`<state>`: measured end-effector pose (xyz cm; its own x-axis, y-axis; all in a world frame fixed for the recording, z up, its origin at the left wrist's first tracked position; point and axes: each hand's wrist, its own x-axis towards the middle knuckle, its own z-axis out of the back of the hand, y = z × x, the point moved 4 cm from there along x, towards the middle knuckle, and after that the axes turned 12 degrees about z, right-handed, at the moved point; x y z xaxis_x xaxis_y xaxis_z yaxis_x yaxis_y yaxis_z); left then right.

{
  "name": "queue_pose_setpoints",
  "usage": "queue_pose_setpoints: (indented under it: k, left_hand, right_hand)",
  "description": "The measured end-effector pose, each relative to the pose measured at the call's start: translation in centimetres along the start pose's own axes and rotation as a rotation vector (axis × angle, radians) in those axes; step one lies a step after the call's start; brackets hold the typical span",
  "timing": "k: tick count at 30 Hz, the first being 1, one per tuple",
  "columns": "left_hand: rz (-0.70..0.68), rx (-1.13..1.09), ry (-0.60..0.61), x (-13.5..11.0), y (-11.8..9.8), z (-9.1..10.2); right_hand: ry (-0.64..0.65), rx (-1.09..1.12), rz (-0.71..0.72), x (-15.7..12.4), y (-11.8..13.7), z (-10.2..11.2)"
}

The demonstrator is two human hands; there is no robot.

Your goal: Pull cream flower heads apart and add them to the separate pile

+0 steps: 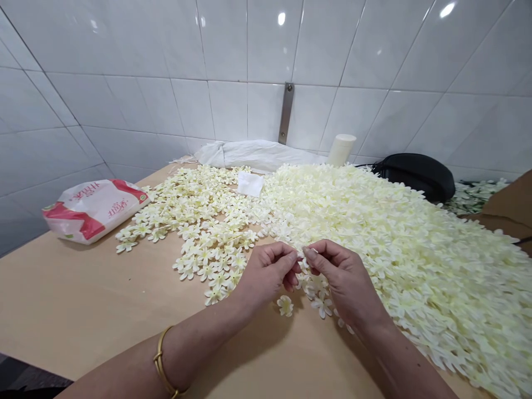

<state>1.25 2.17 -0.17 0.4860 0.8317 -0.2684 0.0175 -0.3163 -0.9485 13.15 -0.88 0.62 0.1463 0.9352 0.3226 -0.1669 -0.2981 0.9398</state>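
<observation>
My left hand (266,272) and my right hand (347,280) meet almost fingertip to fingertip over the table, each with thumb and forefinger pinched. Whatever sits between the fingertips is too small to make out against the pale blossoms behind. Just below them, a single cream artificial flower head (285,306) lies on the wood, and another flower head (321,304) is close to my right hand. A large heap of whitish-yellow flower heads (374,233) spreads behind and to the right. To the left is a looser pile of flower heads (199,210).
A red-and-white tissue pack (95,210) rests on the wooden table (75,293) at left. White paper (250,184) lies among the flowers. Along the tiled wall (228,44) are white plastic sheeting (257,153), a white cylinder (342,149) and a black case (418,176). Something brown (509,205) stands at right.
</observation>
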Motion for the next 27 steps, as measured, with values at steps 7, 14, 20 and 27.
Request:
queue_pose_setpoints:
  k: [7, 14, 20, 27]
  left_hand:
    - [-0.026, -0.036, -0.001, 0.01, -0.08, 0.15]
    - [-0.017, -0.050, 0.043, 0.08, 0.14, -0.07]
    - [-0.088, 0.008, -0.080, -0.02, -0.21, 0.42]
    - [-0.081, -0.011, -0.051, -0.23, -0.28, 0.23]
  right_hand:
    - [0.009, -0.120, 0.033, -0.03, 0.13, 0.22]
    - [0.032, -0.179, 0.056, -0.12, 0.09, -0.19]
    - [0.098, 0.035, -0.058, -0.05, -0.59, -0.62]
    - [0.077, -0.013, -0.043, -0.08, -0.71, -0.40]
